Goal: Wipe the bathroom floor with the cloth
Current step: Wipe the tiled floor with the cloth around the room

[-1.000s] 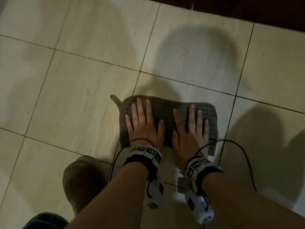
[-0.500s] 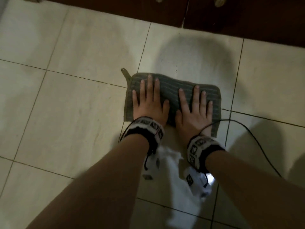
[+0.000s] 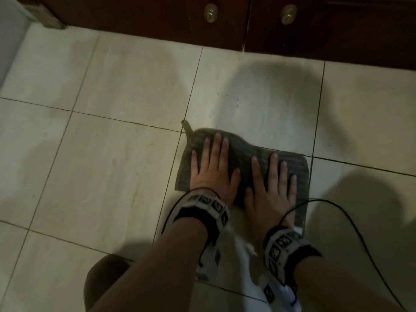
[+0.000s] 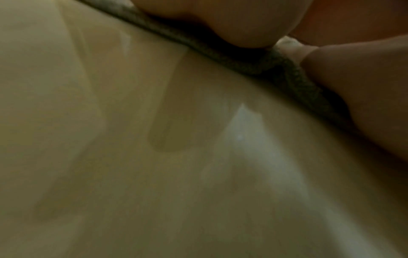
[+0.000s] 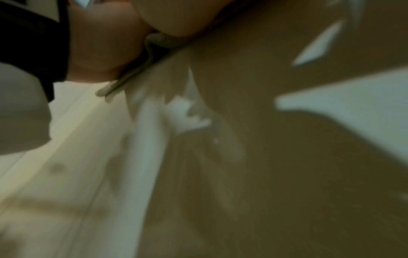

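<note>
A grey-green ribbed cloth [image 3: 244, 154] lies flat on the pale tiled floor [image 3: 112, 172], its hanging loop at the far left corner. My left hand [image 3: 213, 167] presses the cloth's left half with straight, spread fingers. My right hand [image 3: 272, 185] lies flat on the right half, a little nearer to me. The cloth's far edge bulges forward under the left hand. In the left wrist view the cloth's edge [image 4: 243, 61] shows under the heel of the hand. The right wrist view is blurred and shows only a strip of cloth [image 5: 159, 41].
A dark wooden cabinet [image 3: 337, 30] with two round knobs [image 3: 211, 12] runs along the far edge of the floor. A black cable [image 3: 351, 224] trails from my right wrist across the tiles. My knee [image 3: 101, 280] is at the lower left.
Both hands pushed the cloth forward toward the cabinet, then drew it back a little and to the right. The left hand now sits ahead of the right.
</note>
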Available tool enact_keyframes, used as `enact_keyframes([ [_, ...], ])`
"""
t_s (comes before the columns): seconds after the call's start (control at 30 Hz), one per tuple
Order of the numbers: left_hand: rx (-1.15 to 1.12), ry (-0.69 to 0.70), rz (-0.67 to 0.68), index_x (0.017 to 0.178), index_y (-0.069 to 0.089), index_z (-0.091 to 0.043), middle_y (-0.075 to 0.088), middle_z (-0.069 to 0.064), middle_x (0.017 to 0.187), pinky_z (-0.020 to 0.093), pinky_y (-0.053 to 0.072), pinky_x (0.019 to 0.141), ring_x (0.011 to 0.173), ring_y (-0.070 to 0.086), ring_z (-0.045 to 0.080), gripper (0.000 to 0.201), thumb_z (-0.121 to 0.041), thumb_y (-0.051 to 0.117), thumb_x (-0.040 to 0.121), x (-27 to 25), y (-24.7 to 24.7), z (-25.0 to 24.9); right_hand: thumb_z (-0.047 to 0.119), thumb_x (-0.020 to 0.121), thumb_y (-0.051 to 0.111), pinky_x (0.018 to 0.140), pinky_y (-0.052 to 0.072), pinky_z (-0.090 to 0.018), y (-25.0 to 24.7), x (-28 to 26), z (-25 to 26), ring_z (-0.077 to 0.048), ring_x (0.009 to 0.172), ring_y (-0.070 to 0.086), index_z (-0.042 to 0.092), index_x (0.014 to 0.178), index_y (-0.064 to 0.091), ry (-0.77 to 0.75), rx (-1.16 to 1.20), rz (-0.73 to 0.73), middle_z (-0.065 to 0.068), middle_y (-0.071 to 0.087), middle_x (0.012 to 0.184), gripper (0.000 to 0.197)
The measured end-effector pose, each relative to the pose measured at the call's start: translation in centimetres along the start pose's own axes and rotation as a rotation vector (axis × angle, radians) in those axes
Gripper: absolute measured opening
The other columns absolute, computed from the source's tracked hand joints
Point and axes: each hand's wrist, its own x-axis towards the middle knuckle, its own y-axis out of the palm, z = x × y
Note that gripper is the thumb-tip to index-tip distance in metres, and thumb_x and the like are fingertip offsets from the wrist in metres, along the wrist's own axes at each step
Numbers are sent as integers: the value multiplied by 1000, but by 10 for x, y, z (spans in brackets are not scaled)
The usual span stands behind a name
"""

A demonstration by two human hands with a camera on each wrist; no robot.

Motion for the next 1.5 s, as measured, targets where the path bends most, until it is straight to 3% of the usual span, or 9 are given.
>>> enact_keyframes([
  [0.23,1,-7,-63,155,-14,-19,-22,-3,162,50,-14,118,149,-20,18,75,-48,25,98,83,-34,-35,45,101,20,117,-16,-43,-21,81,-10,-24,148,-20,36,153,-18,53,4,39,-2,-27,160,65],
  [0.47,-40,173,-8,156,-13,-27,-25,-11,160,47,-17,118,147,-24,11,68,-46,21,100,91,-25,-85,47,92,17,117,4,-47,-23,67,-52,-35,148,16,27,156,18,196,36,-134,-11,12,163,67],
  [0.53,-54,191,-44,156,-9,-28,-19,-11,162,45,-15,119,148,-18,9,67,-44,24,101,91,-27,-66,49,93,15,118,4,-50,-25,70,-46,-36,149,11,30,157,11,225,22,-105,-13,6,163,67],
  [0.7,-96,-50,-112,156,-11,-29,-16,-10,163,48,-10,120,149,-15,11,68,-41,28,101,93,-49,18,47,100,19,119,-12,-51,-26,106,27,-31,146,-24,35,151,-22,39,-8,38,-10,-32,157,67],
  [0.83,-81,-176,-167,156,-9,-30,-16,-9,163,46,-11,119,150,-14,13,65,-45,23,101,72,-51,74,48,97,15,119,-8,-52,-15,113,77,-33,148,-17,33,154,-14,-78,-12,17,-12,-25,160,66],
  [0.97,-72,-250,-149,155,-14,-28,-21,-5,162,49,-12,119,149,-18,18,69,-47,23,100,74,-44,52,45,99,17,119,-12,-47,-18,106,58,-28,149,-17,37,153,-14,-112,4,46,-6,-26,160,64],
  [1.27,-23,161,30,154,-19,-24,-30,-5,159,51,-16,117,146,-28,17,69,-52,15,101,102,-31,-112,50,89,5,121,-3,-46,-44,80,-85,-26,150,-7,41,152,-16,326,4,-6,-5,-14,164,67],
  [1.4,-28,203,-22,155,-13,-30,-23,-12,161,45,-16,118,147,-22,10,62,-47,14,102,102,-33,-87,50,90,7,119,-3,-49,-44,87,-62,-32,150,-3,37,154,-11,364,-5,-36,-11,-10,164,68],
  [1.5,-33,95,-82,156,-10,-30,-18,-11,162,45,-15,118,149,-17,12,63,-46,18,102,112,-46,-34,48,95,6,119,-7,-52,-39,106,-15,-32,148,-18,35,150,-25,229,-18,29,-12,-28,159,65],
])
